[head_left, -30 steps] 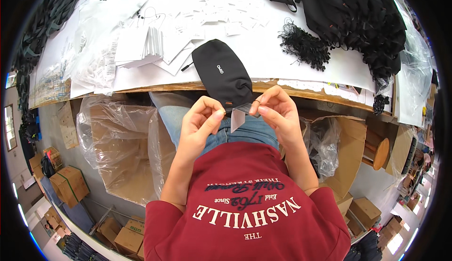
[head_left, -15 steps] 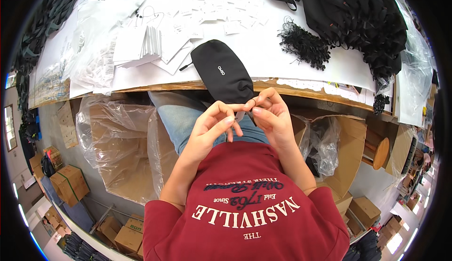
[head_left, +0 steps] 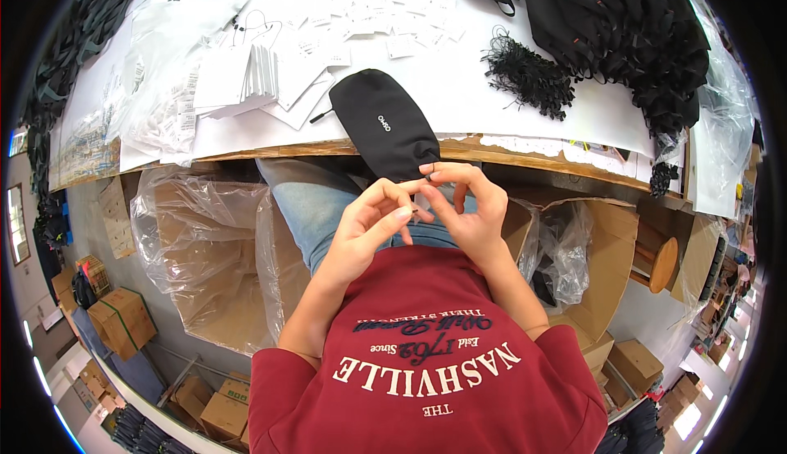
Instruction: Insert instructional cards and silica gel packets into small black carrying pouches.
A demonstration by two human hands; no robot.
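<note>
The left hand [head_left: 369,223] is curled, thumb and fingers drawn narrow, with a small dark bit at the thumb tip; whether they are closed on it I cannot tell. The right hand [head_left: 473,206] is just beside it, thumb and forefinger a little apart near a dark bit too small to make out, so its hold is also unclear. The black pouch [head_left: 381,118] lies just beyond the fingers, with its far part on the table [head_left: 492,130] and its near end over the table's near edge, beside the right fingertips. Its short zip pull [head_left: 320,116] points left.

Left of the pouch are a stack of white cards [head_left: 260,77] and, farther left, clear plastic bags [head_left: 160,85]. Small white tags [head_left: 393,13] are scattered on the far side. To the right lie a bundle of black cords [head_left: 529,77] and a heap of black pouches [head_left: 615,24]. Below the table, a plastic-lined cardboard box [head_left: 205,265] stands on the left, with a wooden stool [head_left: 661,264] on the right
</note>
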